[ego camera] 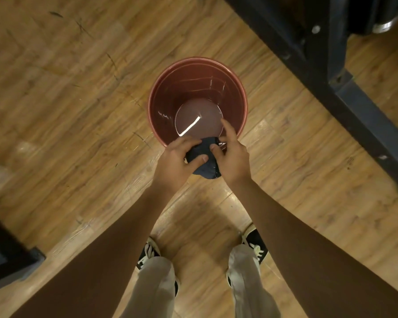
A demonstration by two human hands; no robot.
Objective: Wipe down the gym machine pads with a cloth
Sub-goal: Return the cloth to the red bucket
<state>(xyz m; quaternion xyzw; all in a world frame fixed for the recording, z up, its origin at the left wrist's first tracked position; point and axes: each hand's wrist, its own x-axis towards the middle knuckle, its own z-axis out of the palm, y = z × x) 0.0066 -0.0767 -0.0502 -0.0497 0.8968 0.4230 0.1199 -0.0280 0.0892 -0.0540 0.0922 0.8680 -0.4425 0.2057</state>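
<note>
— Spotted the hands first?
— Spotted both close together, almost touching, clamped on one dark blue cloth (203, 157). Saw the left hand (178, 161) wrapped round its left side, fingers curled over the top and thumb pressed across the front.
— And the right hand (234, 162)?
— Caught it pinching the cloth's right side with thumb and curled fingers, forefinger left straight and pointed out over the bucket.
— Placed the cloth where, exactly?
— Placed it bunched into a wad between the two palms, up in the air, right over the near rim of a reddish-brown bucket (152, 106). Noticed a loose fold hanging down below the hands, with a few small glints along its lower edge. Could not tell wet from dry.
— Looked inside the bucket?
— Looked down to a round, shiny bottom with one bright streak of reflected light across it. Could not tell water from bare plastic.
— Noted the surroundings?
— Noted a wooden plank floor (67, 99) under the upright bucket, scuffed in places. Saw a dark metal machine frame (345, 95) slanting across the upper right, near the bucket but apart from it, with bolts on its face.
— Anything nearer?
— Saw bare forearms reaching in from the lower corners, pale trousers (156, 288) below, and black shoes (256, 237) with light laces planted on the floor just behind the bucket. Glimpsed a dark boxy edge (9, 255) at the lower left, too cropped to identify.
</note>
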